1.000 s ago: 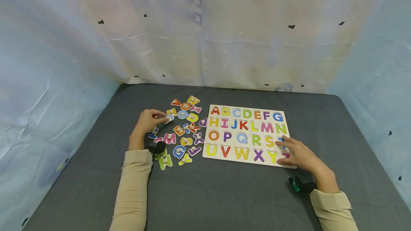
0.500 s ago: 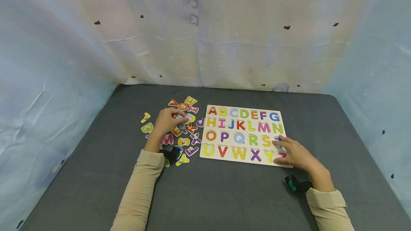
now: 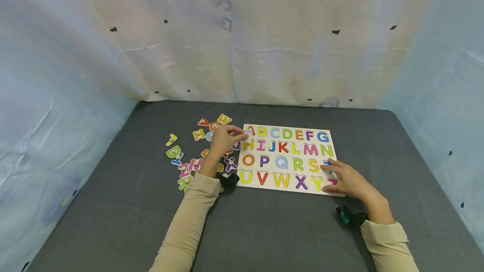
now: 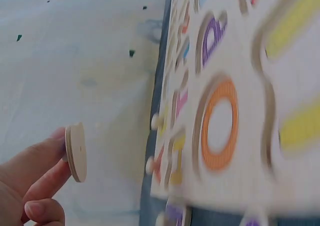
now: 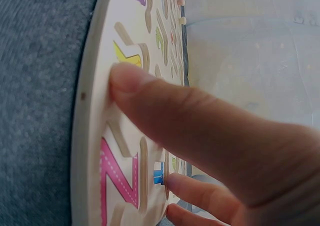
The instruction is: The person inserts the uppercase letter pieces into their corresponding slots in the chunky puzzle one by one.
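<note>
My left hand (image 3: 224, 139) pinches a small light blue letter piece (image 3: 247, 133) over the upper left corner of the alphabet puzzle board (image 3: 274, 159). In the left wrist view that wooden letter piece (image 4: 77, 152) shows its plain back and edge, held by thumb and fingertips. Knobbed A (image 3: 251, 130) and B (image 3: 262, 131) pieces sit in their slots. On the board's lower right corner rests my right hand (image 3: 351, 181), fingers spread around the T and Z slots. Its thumb (image 5: 131, 78) lies beside the yellow Y slot in the right wrist view.
Loose letter pieces lie left of the board, partly hidden by my left arm, among them a green D (image 3: 173, 151), a pink M (image 3: 195, 164) and a purple X (image 3: 230, 163). Printed sheeting (image 3: 280, 66) walls the grey table (image 3: 287, 230) at the back and sides.
My left hand has moved right from the loose letters to the board's upper left corner, carrying the light blue letter piece. My right hand has stayed on the board.
</note>
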### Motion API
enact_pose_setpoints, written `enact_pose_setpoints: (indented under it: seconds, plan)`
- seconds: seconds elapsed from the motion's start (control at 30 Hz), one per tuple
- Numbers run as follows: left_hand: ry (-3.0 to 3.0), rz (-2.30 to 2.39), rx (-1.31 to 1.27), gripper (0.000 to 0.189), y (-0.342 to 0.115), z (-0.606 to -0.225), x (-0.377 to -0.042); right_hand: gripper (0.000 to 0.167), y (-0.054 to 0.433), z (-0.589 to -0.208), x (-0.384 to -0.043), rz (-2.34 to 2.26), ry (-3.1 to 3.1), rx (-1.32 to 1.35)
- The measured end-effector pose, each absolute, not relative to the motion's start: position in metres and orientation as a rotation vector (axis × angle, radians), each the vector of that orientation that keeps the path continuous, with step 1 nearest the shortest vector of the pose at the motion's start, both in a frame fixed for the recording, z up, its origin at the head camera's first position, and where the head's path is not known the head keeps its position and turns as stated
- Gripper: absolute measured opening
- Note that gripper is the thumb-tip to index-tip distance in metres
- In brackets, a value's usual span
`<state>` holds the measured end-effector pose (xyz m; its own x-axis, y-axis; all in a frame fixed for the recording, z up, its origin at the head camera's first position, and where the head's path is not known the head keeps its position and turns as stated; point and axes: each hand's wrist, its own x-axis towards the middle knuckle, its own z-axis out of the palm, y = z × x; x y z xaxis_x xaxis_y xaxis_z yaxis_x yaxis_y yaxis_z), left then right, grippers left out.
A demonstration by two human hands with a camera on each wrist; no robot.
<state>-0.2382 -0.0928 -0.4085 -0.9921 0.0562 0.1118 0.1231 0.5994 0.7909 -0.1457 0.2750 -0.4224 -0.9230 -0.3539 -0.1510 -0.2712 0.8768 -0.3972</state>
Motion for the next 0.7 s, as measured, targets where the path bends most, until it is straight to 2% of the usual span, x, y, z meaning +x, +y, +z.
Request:
enact_pose_setpoints:
  seconds: [0.33,0.7]
  plan:
    - [-2.710,-1.486,0.073,0.026,-0.045,-0.418,-0.250,0.073,0.277,-0.424,-0.145,-0.579,2.826,-0.482]
    - [-2.704,-1.584,0.171,0.026,-0.009,-0.431,-0.264,0.073,0.277,-0.424,-0.145,-0.572,2.821,-0.469]
